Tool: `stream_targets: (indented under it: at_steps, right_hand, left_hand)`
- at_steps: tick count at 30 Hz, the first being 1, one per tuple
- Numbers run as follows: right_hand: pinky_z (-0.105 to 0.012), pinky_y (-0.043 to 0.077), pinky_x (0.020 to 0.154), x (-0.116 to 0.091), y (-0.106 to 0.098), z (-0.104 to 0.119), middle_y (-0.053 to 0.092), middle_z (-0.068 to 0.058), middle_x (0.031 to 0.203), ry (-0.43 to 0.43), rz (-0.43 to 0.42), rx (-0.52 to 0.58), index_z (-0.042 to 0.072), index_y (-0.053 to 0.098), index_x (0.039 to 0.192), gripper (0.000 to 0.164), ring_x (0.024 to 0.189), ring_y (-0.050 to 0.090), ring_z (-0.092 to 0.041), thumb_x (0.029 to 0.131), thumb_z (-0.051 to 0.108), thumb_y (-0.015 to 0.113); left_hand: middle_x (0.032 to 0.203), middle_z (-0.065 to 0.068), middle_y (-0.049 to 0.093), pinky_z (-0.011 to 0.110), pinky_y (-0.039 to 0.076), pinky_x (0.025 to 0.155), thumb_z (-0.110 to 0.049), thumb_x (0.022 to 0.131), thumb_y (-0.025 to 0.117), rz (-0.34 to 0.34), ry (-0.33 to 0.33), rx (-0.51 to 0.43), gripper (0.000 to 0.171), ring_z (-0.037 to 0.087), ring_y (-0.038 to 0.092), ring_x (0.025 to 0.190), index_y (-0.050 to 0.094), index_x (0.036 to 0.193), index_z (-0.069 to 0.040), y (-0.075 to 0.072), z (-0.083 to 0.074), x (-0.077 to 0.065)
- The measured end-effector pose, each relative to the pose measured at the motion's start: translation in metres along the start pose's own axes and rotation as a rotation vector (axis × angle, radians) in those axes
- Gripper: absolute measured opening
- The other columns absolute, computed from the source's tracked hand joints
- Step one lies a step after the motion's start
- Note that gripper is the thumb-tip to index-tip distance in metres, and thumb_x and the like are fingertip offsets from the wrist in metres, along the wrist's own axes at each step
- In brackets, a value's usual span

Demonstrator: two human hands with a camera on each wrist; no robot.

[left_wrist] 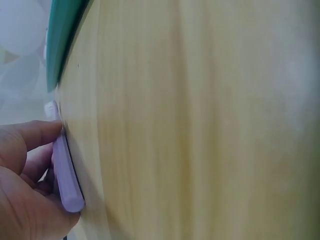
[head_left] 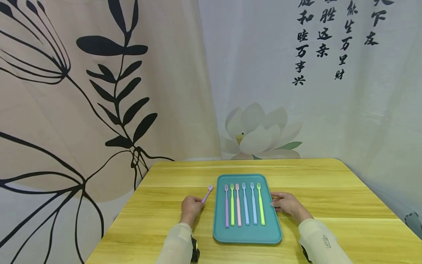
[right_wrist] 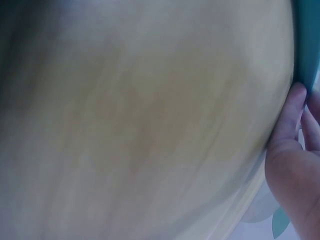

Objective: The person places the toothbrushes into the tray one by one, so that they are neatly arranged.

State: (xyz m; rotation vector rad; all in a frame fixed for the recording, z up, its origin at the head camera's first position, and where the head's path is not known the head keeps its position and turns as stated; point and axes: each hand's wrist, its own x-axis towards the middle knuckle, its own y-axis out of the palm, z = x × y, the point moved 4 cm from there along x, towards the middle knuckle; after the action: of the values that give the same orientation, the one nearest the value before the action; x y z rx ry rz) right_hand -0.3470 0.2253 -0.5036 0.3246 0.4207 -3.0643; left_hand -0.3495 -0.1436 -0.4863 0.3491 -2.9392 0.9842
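In the head view a teal tray (head_left: 247, 236) lies on the table, with a row of several toothbrushes on it: purple, green, pink (head_left: 238, 209), blue and yellow-green (head_left: 261, 207). Left of the tray, my left hand (head_left: 192, 209) pinches another purple toothbrush (head_left: 208, 193), its head pointing toward the tray. The left wrist view shows the thick handle end of this purple toothbrush (left_wrist: 65, 175) low over the wood, between thumb and fingers. On the opposite side, my right hand (head_left: 287, 206) holds the tray's right rim, thumb and fingertips at the edge (right_wrist: 306, 45).
The wooden table (head_left: 329, 205) extends to both sides of the tray. Behind it hangs a printed curtain (head_left: 178, 91) with plants, a lotus and black writing.
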Motion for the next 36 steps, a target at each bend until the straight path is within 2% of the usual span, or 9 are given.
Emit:
stream_targets:
  at_steps: [5,12,15,20,23,27,36]
  right_hand:
    - [-0.034,0.057,0.079,0.000,0.000,0.000,0.057,-0.021,0.112,-0.007,0.001,0.009,-0.012,0.046,0.140,0.053,0.091,0.061,-0.019,0.090,-0.007,0.065]
    - [-0.034,0.057,0.079,0.001,0.000,-0.002,0.057,-0.020,0.111,-0.006,0.000,0.019,-0.012,0.047,0.139,0.053,0.089,0.061,-0.018,0.090,-0.007,0.064]
    - [-0.034,0.057,0.078,0.002,0.000,-0.002,0.058,-0.020,0.110,-0.004,0.000,0.016,-0.012,0.047,0.140,0.053,0.088,0.061,-0.017,0.090,-0.007,0.064]
    - [-0.034,0.057,0.079,0.002,0.000,-0.002,0.058,-0.019,0.109,0.000,0.002,0.017,-0.012,0.047,0.140,0.053,0.088,0.061,-0.017,0.090,-0.007,0.065]
    - [-0.034,0.057,0.079,0.002,0.000,-0.002,0.058,-0.019,0.110,-0.001,0.005,0.020,-0.012,0.046,0.140,0.053,0.088,0.061,-0.018,0.090,-0.007,0.064]
    - [-0.035,0.056,0.079,0.001,0.000,-0.001,0.058,-0.019,0.110,-0.004,0.008,0.021,-0.012,0.046,0.140,0.053,0.089,0.061,-0.018,0.090,-0.007,0.064]
    - [-0.035,0.056,0.080,0.000,0.000,0.000,0.057,-0.020,0.109,-0.004,0.009,0.029,-0.012,0.046,0.140,0.053,0.089,0.062,-0.018,0.090,-0.008,0.063]
  left_hand:
    - [0.085,0.011,0.071,0.039,0.053,0.070,-0.004,0.082,0.073,-0.019,-0.004,0.011,0.009,0.025,0.063,0.080,0.077,0.088,0.003,-0.001,-0.001,0.001]
    - [0.087,0.015,0.072,0.043,0.054,0.075,-0.003,0.077,0.073,-0.065,-0.027,-0.035,0.015,0.030,0.065,0.084,0.077,0.090,0.004,-0.006,-0.002,0.003]
    - [0.086,0.014,0.071,0.044,0.053,0.077,-0.003,0.078,0.073,-0.060,-0.067,-0.086,0.016,0.030,0.064,0.084,0.076,0.092,0.004,-0.007,-0.002,0.005]
    - [0.082,0.010,0.071,0.037,0.054,0.070,-0.004,0.079,0.073,-0.044,-0.115,-0.130,0.018,0.024,0.063,0.077,0.076,0.094,0.003,-0.005,-0.002,0.009]
    - [0.081,0.010,0.071,0.033,0.054,0.065,-0.004,0.079,0.073,-0.035,-0.121,-0.145,0.018,0.022,0.063,0.073,0.076,0.095,0.003,-0.004,-0.002,0.012]
    - [0.082,0.011,0.071,0.032,0.054,0.064,-0.002,0.079,0.074,-0.028,-0.134,-0.191,0.018,0.022,0.064,0.072,0.076,0.096,0.004,-0.002,-0.004,0.014]
    - [0.080,0.013,0.070,0.029,0.054,0.059,0.004,0.074,0.072,-0.061,-0.118,-0.240,0.020,0.019,0.062,0.064,0.074,0.094,0.007,0.002,-0.015,0.010]
